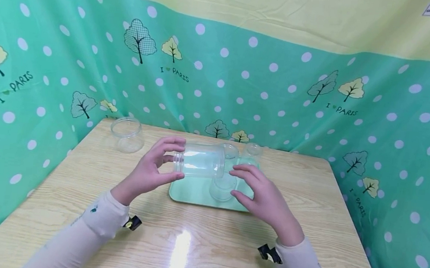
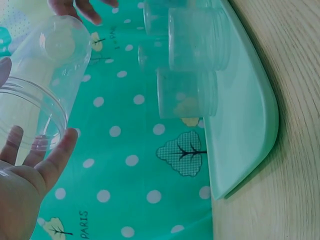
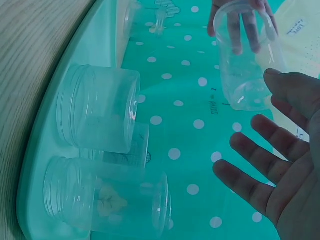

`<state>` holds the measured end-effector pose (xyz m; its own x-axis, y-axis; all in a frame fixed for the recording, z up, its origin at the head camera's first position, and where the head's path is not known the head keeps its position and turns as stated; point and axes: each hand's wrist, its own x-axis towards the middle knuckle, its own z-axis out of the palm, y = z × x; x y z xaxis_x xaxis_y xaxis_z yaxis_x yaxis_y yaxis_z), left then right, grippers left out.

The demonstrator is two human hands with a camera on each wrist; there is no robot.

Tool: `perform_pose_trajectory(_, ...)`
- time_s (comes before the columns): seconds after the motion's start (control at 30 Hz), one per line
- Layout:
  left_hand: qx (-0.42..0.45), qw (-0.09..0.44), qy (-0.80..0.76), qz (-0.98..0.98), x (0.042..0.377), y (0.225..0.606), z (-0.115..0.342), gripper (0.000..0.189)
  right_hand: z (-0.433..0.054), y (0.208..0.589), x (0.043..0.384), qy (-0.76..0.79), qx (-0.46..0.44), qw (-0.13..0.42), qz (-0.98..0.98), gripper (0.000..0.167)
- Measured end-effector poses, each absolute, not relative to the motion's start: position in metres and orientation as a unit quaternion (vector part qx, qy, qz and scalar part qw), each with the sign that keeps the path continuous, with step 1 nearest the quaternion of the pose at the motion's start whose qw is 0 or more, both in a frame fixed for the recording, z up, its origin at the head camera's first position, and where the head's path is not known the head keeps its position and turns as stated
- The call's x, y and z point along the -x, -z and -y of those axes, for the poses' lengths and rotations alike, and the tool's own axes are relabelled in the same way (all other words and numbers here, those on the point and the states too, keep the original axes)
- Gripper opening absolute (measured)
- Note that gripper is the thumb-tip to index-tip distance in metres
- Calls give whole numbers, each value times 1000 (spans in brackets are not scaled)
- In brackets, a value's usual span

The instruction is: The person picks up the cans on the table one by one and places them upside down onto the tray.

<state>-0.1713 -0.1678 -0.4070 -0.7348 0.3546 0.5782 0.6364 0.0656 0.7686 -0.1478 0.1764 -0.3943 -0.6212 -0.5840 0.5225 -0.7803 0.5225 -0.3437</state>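
Observation:
My left hand (image 1: 151, 166) grips a clear jar (image 1: 201, 161) by its threaded mouth, holding it sideways in the air above the green tray (image 1: 188, 195). The jar's base points right, towards my right hand (image 1: 265, 197). That hand has its fingers spread and slightly bent. In the right wrist view, a gap shows between its fingers (image 3: 247, 180) and the held jar (image 3: 245, 75). Several other clear jars stand on the tray, among them a near jar (image 1: 221, 193) and, in the right wrist view, a wide jar (image 3: 102, 107) and a taller jar (image 3: 110, 197).
Another clear, wide jar (image 1: 128, 137) stands at the table's back left, off the tray. The pale wooden table (image 1: 225, 250) meets a green dotted curtain (image 1: 222, 73) along its back edge. A small clear jar (image 1: 253, 150) is at the tray's back right.

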Motion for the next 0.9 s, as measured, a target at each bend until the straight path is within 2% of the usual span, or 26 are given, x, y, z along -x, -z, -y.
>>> perform_pose_trajectory(0.2,354,118,591,715,168,409,166,67,-178,393,149,-310,-387,170,852,55)
perform_pose_trajectory(0.5,370,117,591,707,167,412,163,64,-179,390,147,-395,-363,136,833,66)
perform_pose_trajectory(0.9,388,95,602,692,164,416,158,62,-170,390,144,-479,-357,107,795,73)
